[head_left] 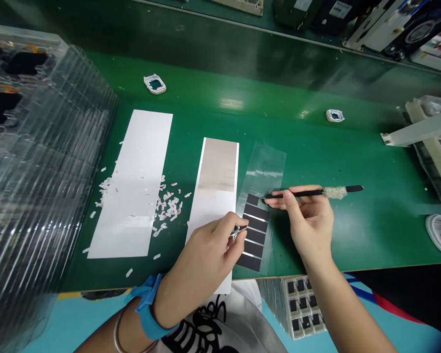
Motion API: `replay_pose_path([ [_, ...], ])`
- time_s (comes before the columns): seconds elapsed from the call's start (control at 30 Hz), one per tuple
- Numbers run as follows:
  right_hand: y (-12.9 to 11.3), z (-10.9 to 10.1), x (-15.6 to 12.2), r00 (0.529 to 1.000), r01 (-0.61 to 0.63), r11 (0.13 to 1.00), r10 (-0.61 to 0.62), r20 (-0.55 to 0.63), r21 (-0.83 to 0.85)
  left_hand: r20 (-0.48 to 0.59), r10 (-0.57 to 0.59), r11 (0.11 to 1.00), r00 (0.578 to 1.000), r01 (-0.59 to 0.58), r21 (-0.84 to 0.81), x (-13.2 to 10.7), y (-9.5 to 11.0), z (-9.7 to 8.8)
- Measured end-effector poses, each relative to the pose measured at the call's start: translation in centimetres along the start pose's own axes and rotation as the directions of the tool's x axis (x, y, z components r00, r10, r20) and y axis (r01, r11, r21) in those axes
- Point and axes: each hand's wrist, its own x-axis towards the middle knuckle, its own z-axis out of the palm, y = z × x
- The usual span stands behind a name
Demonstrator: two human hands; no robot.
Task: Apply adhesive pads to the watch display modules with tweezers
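Observation:
My left hand (213, 250) is closed in a pinch on a small shiny silvery piece (238, 230), mostly hidden by the fingers. It hovers over the left edge of a clear film sheet (266, 157) that carries a column of black rectangular stickers (256, 224). In my right hand (310, 220) are black tweezers (308, 193), their rear part wrapped in whitish material. The tweezers' tip points left, close beside the topmost, shorter black sticker. Under and left of my left hand lies a white strip (209, 211) with a beige-grey upper area.
A long white sheet (132, 181) lies left, with many small white scraps (169, 206) around it. Clear plastic trays (59, 147) are stacked at far left. Two small white frames (155, 84) stand apart at the back. A pale bar (419, 132) juts in from the right.

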Motion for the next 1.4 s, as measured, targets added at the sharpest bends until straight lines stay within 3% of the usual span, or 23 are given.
replay_pose_path([
  [0.27, 0.0, 0.1, 0.1, 0.999, -0.049, 0.999, 0.049, 0.007, 0.015, -0.015, 0.009, 0.999, 1.000, -0.008, 0.053, -0.2, 0.0, 0.1],
  [0.7, 0.4, -0.1, 0.1, 0.999, 0.054, 0.998, -0.054, -0.003, 0.037, -0.041, 0.010, 0.999, 0.999, -0.009, 0.031, -0.1, 0.0, 0.1],
  [0.87, -0.8, 0.0, -0.4, 0.979, 0.185, 0.982, -0.181, -0.090, 0.036, -0.176, 0.015, 0.994, 0.984, -0.033, -0.101, 0.0, 0.4, -0.5],
  [0.97, -2.5, 0.9, -1.9, 0.945, 0.321, 0.937, -0.306, -0.118, 0.141, -0.224, 0.018, 0.986, 0.974, -0.054, -0.157, -0.1, 0.6, -0.7],
  [1.17, -5.2, 3.7, -5.8, 0.909, 0.386, 0.870, -0.415, 0.033, 0.306, -0.246, 0.125, 0.980, 0.961, -0.158, -0.119, -0.4, 0.1, -0.9],
  [1.4, -4.7, 5.5, -6.6, 0.860, 0.501, 0.838, -0.511, -0.013, 0.216, -0.227, 0.138, 0.975, 0.964, -0.172, -0.141, -0.4, 0.3, -1.1],
])
